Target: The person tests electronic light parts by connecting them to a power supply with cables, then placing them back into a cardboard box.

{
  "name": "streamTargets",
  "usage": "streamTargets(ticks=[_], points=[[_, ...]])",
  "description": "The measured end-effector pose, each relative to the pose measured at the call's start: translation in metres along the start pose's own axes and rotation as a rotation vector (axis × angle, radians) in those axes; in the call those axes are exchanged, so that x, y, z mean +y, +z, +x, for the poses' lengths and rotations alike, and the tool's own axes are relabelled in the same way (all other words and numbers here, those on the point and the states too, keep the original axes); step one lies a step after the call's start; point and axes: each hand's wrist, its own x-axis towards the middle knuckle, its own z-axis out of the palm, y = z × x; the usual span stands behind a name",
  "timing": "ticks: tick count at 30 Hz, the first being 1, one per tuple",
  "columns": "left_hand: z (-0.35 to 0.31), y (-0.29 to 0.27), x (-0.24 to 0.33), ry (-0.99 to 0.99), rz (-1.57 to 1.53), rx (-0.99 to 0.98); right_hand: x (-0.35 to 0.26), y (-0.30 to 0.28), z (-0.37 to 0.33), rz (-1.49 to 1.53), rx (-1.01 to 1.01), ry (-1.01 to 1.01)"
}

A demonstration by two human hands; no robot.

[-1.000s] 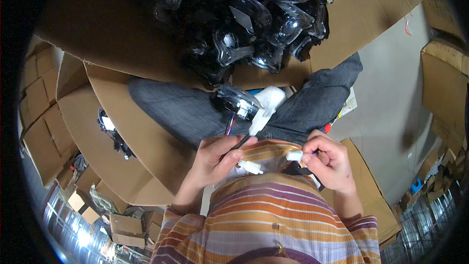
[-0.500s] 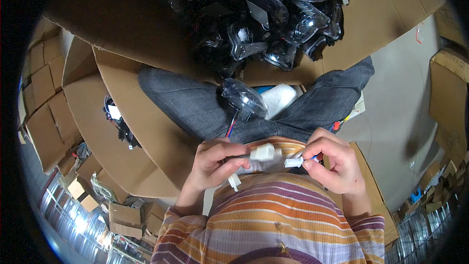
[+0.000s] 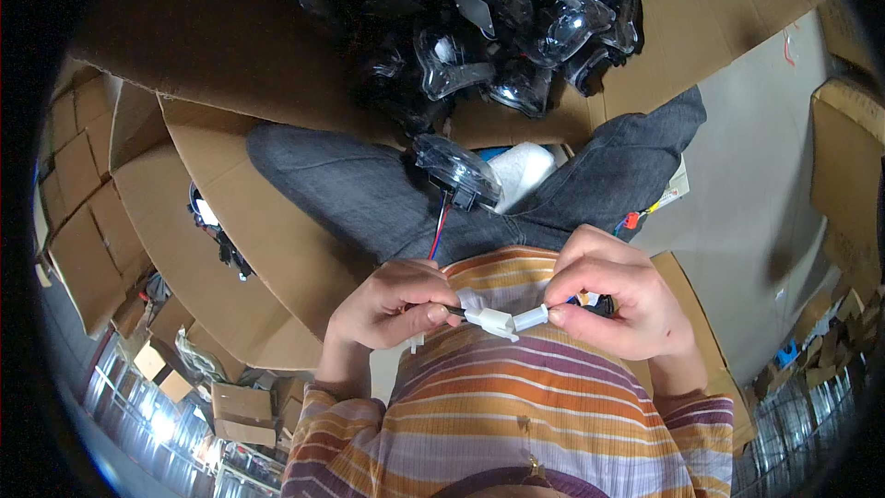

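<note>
My left hand [image 3: 392, 306] is closed, thumb and fingers pinching a dark wire behind a white plug connector [image 3: 489, 321]. Under that hand a second small white connector [image 3: 415, 344] pokes out. My right hand [image 3: 622, 300] is closed on the wire end of a slimmer white connector [image 3: 531, 318], with blue and dark wires partly hidden by the fingers. The two connectors meet end to end at a slight angle; I cannot tell whether they are joined. On my lap rests a clear-covered lamp [image 3: 458, 169], its red, white and blue wires [image 3: 441, 226] running down behind my left hand.
Ahead stands a large cardboard box [image 3: 701, 18] with a heap of clear-covered black lamps [image 3: 498, 28]. A white padded roll [image 3: 523, 175] sits between my legs. To the left, another open box [image 3: 198, 249] holds wired parts [image 3: 226, 244]. Stacked cartons [image 3: 83, 157] stand beyond.
The two connectors, apart before, now touch at their ends. My right hand has moved slightly left, and the left hand's connector has dropped and tilted. The view has shifted a little.
</note>
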Motion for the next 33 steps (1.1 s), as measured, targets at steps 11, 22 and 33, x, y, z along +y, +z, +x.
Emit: streamTargets(ticks=[11,22,33], points=[[-0.001,-0.002,-0.002,-0.135,-0.056,-0.036,0.0,-0.001,-0.004,-0.046,0.022,-0.025],[0.008,0.001,-0.007,-0.11,-0.082,-0.161,0.002,0.011,-0.008,-0.225,0.032,-0.031],[-0.088,-0.004,0.076,0.305,0.317,0.662,-0.004,-0.014,-0.02,-0.055,0.114,0.015]])
